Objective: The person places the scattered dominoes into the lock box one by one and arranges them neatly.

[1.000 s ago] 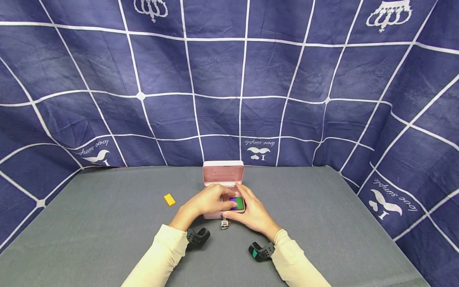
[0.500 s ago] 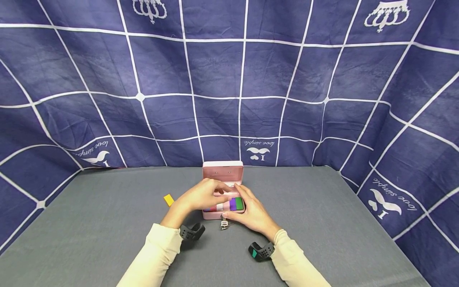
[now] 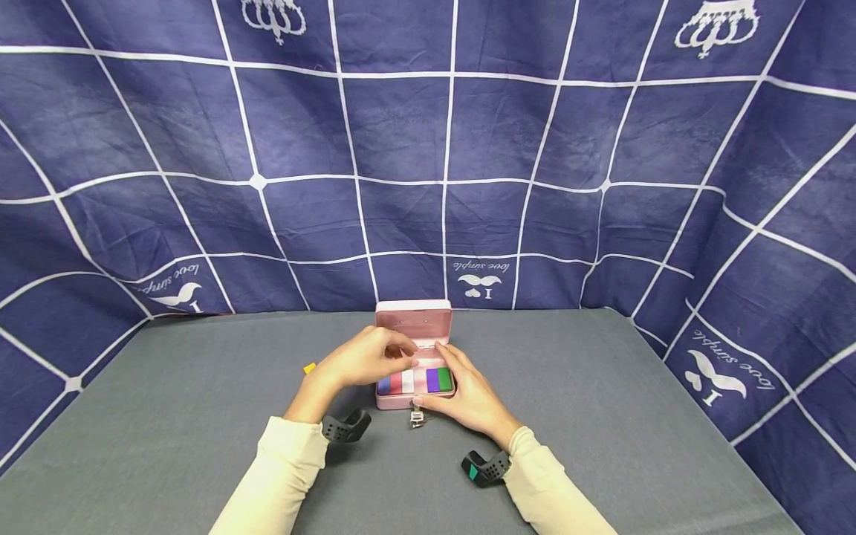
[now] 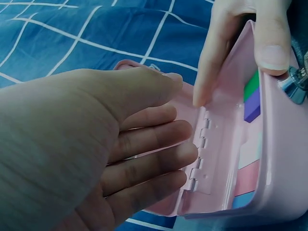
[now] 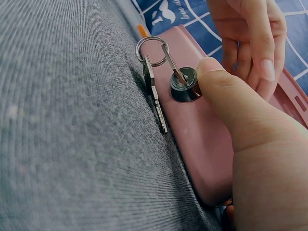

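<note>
A pink lock box (image 3: 393, 403) stands with its lid (image 3: 414, 325) raised. Inside lie blue, red and white blocks (image 3: 408, 382), then a pink stretch, then a purple block (image 3: 432, 380) and a green block (image 3: 444, 380). My right hand (image 3: 471, 394) grips the box's right end, its thumb on the front rim beside the lock (image 5: 185, 85) and its fingers at the back. My left hand (image 3: 364, 360) hovers over the box's left part; its fingers, slightly bent in the left wrist view, hold nothing. A key sits in the lock, with a second key (image 5: 156, 98) hanging from the ring (image 5: 139, 48).
On the grey cloth (image 3: 200, 416) to the left lies a yellow block (image 3: 309, 368), partly hidden behind my left wrist. A blue curtain with white lines (image 3: 414, 215) hangs behind the table and along its sides.
My left hand has lifted out of the box and moved left and back, uncovering the blocks; it now overlaps part of the yellow block. My right hand stays on the box.
</note>
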A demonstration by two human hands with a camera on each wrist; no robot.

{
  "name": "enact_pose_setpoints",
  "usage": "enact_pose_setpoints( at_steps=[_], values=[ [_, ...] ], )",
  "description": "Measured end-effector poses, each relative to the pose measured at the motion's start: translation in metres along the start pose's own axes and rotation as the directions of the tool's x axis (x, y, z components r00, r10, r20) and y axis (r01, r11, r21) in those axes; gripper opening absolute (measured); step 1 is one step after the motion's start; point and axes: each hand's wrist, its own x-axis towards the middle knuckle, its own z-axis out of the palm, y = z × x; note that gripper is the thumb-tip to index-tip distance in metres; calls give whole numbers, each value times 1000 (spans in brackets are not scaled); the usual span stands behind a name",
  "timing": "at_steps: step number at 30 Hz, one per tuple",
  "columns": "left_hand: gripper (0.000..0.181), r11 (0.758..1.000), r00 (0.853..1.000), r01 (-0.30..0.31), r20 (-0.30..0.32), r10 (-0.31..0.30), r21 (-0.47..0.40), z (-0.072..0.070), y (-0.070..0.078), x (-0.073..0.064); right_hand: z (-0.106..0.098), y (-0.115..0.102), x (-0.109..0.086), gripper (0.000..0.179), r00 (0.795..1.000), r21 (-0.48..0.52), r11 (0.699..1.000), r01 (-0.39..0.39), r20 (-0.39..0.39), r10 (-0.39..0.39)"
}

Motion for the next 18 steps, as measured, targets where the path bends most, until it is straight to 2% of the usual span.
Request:
enact_pose_setpoints(
  at_steps=[7, 18],
  values=[
    [17, 1000, 1000, -9, 23, 9, 8, -4, -1, -3, 1, 1, 0, 102, 1000, -6, 1000, 11, -4, -11],
    [19, 1000, 998, 21, 63, -21, 8, -14, -6, -8, 1, 1, 1, 101, 1000, -9, 1000, 21, -9, -22]
  ],
)
